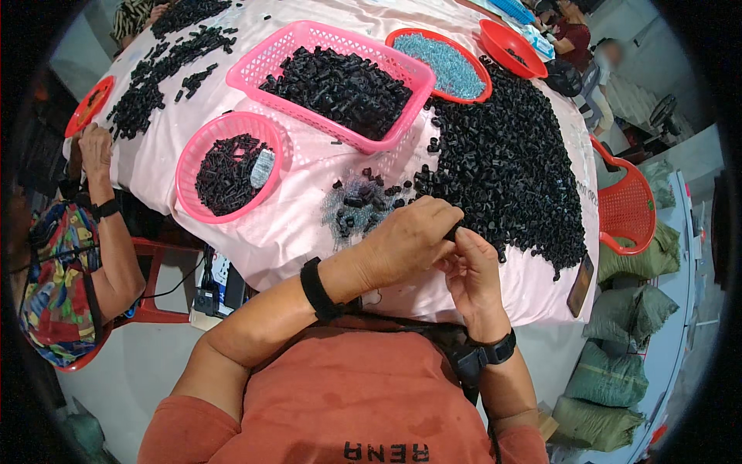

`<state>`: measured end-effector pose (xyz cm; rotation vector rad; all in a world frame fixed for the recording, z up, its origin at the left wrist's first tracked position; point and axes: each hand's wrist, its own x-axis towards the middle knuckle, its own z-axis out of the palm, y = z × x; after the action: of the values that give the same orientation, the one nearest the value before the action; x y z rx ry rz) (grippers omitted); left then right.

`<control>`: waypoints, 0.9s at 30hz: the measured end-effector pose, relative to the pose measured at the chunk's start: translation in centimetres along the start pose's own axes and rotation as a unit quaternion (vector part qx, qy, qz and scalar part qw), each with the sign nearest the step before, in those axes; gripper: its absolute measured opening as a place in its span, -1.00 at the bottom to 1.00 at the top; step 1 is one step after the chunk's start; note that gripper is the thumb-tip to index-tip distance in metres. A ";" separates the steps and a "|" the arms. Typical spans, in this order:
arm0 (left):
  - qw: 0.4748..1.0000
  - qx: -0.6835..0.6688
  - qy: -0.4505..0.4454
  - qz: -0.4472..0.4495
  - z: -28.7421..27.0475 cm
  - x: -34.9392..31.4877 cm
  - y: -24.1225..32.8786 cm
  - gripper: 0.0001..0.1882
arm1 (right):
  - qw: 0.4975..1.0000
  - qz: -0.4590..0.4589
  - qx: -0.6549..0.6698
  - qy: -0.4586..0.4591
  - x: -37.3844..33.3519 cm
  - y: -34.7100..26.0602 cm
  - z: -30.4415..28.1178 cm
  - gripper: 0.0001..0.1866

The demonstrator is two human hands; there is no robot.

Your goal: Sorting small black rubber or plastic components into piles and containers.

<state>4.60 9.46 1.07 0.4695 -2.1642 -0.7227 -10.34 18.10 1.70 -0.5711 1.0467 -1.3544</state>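
Note:
My left hand [406, 241] and my right hand [473, 271] meet over the near edge of the table. Both are closed, fingertips together, around a small black plastic part [454, 231], mostly hidden by the fingers. Just beyond my left hand lies a small heap of clear plastic pieces [345, 213] mixed with black ones. A wide spread of short black plastic parts [506, 166] covers the table beyond my right hand. Farther off, a pink rectangular basket [255, 58] holds many more black parts. A round pink basket [188, 185] on the left contains thin black pieces and a pale block.
A red tray [485, 94] of clear bluish pieces stands behind the black spread, near a red bowl [510, 58]. A phone [580, 286] lies at the right table edge. Another person's arm [108, 224] rests at the left. Sacks [610, 375] and a red chair [627, 205] stand right.

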 end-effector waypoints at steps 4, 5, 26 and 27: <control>1.000 -0.004 0.010 0.010 0.0 0.0 0.1 -0.56 | 1.000 0.003 -0.005 0.007 -0.1 -0.1 0.1 -0.79; 1.000 -0.001 0.018 0.019 0.0 0.0 0.1 -0.57 | 1.000 0.000 -0.012 0.011 -0.1 -0.1 0.1 -0.80; 0.945 0.151 0.281 -0.072 -8.6 3.5 -3.7 -0.64 | 0.998 0.010 -0.051 0.040 -0.5 0.4 -0.5 -0.65; 0.954 0.145 0.245 -0.090 -9.0 3.1 -3.2 -0.69 | 0.997 0.012 -0.059 0.046 -0.5 0.6 -0.6 -0.66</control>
<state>10.01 2.28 5.55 0.9081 -1.7689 -0.3308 -10.50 18.77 1.07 -0.5868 1.2110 -1.3135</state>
